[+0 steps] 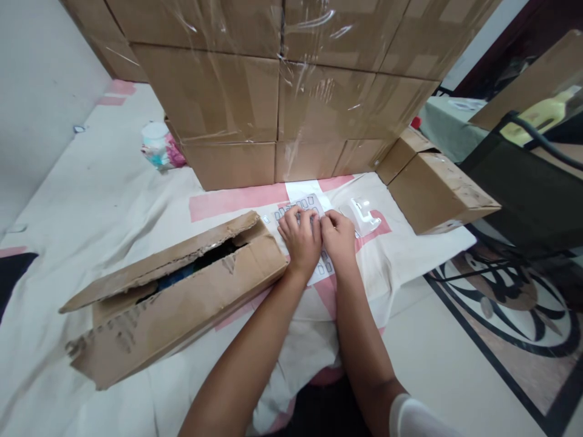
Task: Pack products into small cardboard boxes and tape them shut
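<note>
A white sheet (323,267) printed with rows of small dark-outlined shapes lies on the cloth in front of me. My left hand (301,240) rests over its left part, fingers bent and a little apart. Close beside it, my right hand (338,235) is closed over the sheet's right edge, thumb and forefinger pinched together. Whatever sits in that pinch is too small or hidden to name. Just right of my right hand lies a clear and white plastic piece (363,217). White paper (310,189) shows behind the printed sheet.
A long torn-open cardboard box (195,303), dark inside, lies left of my arms. Taped cartons (237,97) form a wall ahead. Another carton (441,188) stands right, near the cloth's edge. A colourful plastic pack (161,145) sits back left. A black chair (514,176) stands right.
</note>
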The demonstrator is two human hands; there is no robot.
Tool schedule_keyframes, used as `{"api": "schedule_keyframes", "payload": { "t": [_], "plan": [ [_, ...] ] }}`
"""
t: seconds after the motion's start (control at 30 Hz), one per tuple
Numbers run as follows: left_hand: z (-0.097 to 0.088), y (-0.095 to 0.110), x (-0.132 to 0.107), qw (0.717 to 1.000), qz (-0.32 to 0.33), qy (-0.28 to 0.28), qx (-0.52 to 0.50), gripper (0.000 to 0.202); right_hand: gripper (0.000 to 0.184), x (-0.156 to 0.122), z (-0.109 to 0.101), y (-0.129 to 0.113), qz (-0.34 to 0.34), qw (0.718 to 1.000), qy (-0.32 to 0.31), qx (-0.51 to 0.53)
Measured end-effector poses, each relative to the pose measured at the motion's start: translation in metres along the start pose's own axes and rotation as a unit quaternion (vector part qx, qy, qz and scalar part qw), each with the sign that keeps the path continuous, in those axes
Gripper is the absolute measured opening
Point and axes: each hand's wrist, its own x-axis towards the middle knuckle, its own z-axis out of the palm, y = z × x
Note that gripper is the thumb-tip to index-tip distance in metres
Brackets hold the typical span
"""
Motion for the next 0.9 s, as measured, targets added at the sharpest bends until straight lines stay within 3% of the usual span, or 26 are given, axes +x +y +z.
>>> {"api": "schedule_keyframes", "payload": {
  "t": [0.33, 0.57, 0.9],
  "plan": [
    [0.0037, -0.0013, 0.0014, 0.999, -0.035, -0.024, 0.004, 0.028, 0.022, 0.0001, 0.0032, 0.001, -0.002, 1.0, -0.003, 0.008],
    [-0.0011, 0.001, 0.0005, 0.999, -0.022, -0.023, -0.017, 0.014, 0.02, 0.0007, 0.0044, 0.0029, 0.012, 1.0, -0.003, 0.017],
    [0.0001, -0.0007, 0.0003, 0.999, -0.029, -0.035, 0.007, 0.019, 0.02, 0.0019, 0.0068, 0.0078, 0.017, 1.0, -0.003, 0.013]
  ]
}}
